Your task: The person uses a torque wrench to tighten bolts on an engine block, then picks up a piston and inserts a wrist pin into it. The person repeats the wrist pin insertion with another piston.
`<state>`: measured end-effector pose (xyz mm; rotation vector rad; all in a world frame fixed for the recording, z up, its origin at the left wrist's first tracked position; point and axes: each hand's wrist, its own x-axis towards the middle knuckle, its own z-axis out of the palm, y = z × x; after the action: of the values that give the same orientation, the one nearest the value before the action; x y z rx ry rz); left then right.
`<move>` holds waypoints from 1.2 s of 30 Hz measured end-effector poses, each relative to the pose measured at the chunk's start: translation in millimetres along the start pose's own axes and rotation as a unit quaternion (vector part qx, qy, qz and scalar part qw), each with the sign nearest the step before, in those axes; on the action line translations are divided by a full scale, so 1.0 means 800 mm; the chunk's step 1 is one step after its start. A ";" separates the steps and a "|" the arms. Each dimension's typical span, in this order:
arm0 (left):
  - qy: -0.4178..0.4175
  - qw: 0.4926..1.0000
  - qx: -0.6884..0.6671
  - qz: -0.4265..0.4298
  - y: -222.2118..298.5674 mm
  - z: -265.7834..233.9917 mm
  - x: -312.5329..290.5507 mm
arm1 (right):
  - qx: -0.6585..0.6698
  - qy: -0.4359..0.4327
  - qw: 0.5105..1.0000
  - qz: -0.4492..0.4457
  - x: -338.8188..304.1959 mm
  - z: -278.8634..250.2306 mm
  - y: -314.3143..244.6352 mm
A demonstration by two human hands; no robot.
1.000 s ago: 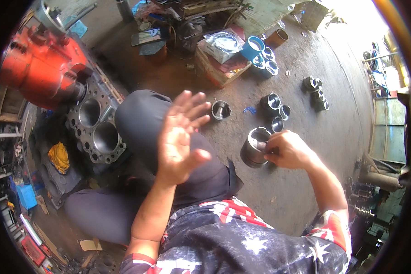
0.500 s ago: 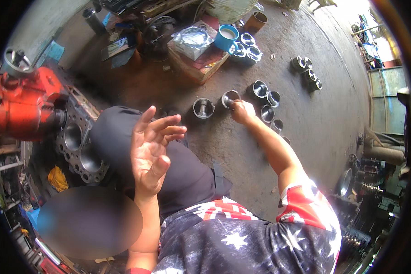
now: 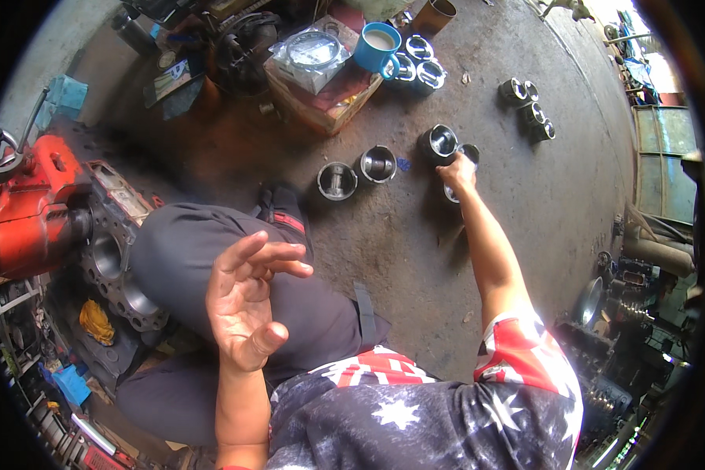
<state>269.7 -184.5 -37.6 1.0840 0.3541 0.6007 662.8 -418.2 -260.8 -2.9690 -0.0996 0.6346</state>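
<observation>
Reaching out over the floor, my right hand [image 3: 458,172] has its fingers closed at the near rim of a metal engine piston [image 3: 440,142]. Two more pistons, a further one [image 3: 468,152] and a nearer one [image 3: 450,193], are partly covered by that hand. To the left, a hollow-side-up piston [image 3: 377,164] stands beside another piston [image 3: 338,182]. My left hand [image 3: 247,305] is raised above my thigh, palm showing, fingers spread and slightly bent, holding nothing.
Several pistons [image 3: 534,113] sit farther right. A wooden box [image 3: 321,117] bears a blue mug [image 3: 377,48] and a plastic-wrapped part [image 3: 313,51], with more pistons [image 3: 429,76] beside it. At left are an engine block [image 3: 145,305] and a red machine [image 3: 31,211].
My right hand has let go of the piston now beside the left one and moved right to the other group. My left hand stays raised and spread. The view has shifted slightly.
</observation>
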 end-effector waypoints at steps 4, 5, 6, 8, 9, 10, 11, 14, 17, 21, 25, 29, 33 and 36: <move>-0.023 1.000 -0.011 -0.005 -0.002 0.004 0.003 | -0.030 0.026 0.998 -0.051 0.042 -0.016 0.004; -0.030 0.999 -0.012 -0.001 -0.003 0.005 0.004 | -0.037 0.026 0.997 -0.067 0.050 -0.018 0.001; -0.035 0.999 -0.013 0.003 -0.005 0.007 0.005 | -0.054 0.026 0.995 -0.078 0.059 -0.018 -0.002; -0.037 0.999 -0.009 0.005 -0.006 0.009 0.006 | -0.078 0.010 0.992 -0.094 0.074 -0.017 -0.011; -0.039 0.999 -0.006 0.006 -0.006 0.009 0.007 | -0.094 0.000 0.991 -0.098 0.081 -0.015 -0.015; -0.038 0.999 0.006 0.008 -0.006 0.010 0.008 | -0.097 -0.009 0.991 -0.096 0.087 -0.013 -0.019; -0.039 0.999 -0.004 0.004 -0.006 0.010 0.008 | -0.102 -0.020 0.990 -0.093 0.092 -0.012 -0.022; -0.040 0.999 -0.006 0.001 -0.005 0.010 0.010 | -0.104 -0.040 0.990 -0.091 0.103 -0.007 -0.032; -0.046 0.999 -0.002 0.013 -0.005 0.009 0.012 | -0.113 -0.060 0.989 -0.072 0.103 -0.004 -0.039; -0.053 0.999 -0.011 0.010 -0.006 0.011 0.013 | -0.130 -0.002 0.983 -0.129 0.073 0.001 -0.039; -0.057 0.998 0.001 0.021 -0.007 0.013 0.013 | -0.153 0.073 0.951 -0.260 0.018 0.002 -0.027; -0.060 0.998 0.021 0.022 -0.006 0.012 0.010 | -0.073 0.179 0.884 -0.426 -0.047 -0.020 0.002; -0.048 0.998 0.031 0.018 -0.007 0.013 0.007 | -0.012 0.209 0.860 -0.465 -0.112 -0.045 0.019; -0.046 0.998 0.040 0.020 -0.008 0.014 0.006 | 0.001 0.181 0.861 -0.475 -0.157 -0.061 0.024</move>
<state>281.1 -191.7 -38.6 1.1942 0.2796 0.5745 568.9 -452.2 -168.2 -2.4775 -1.3857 -0.0633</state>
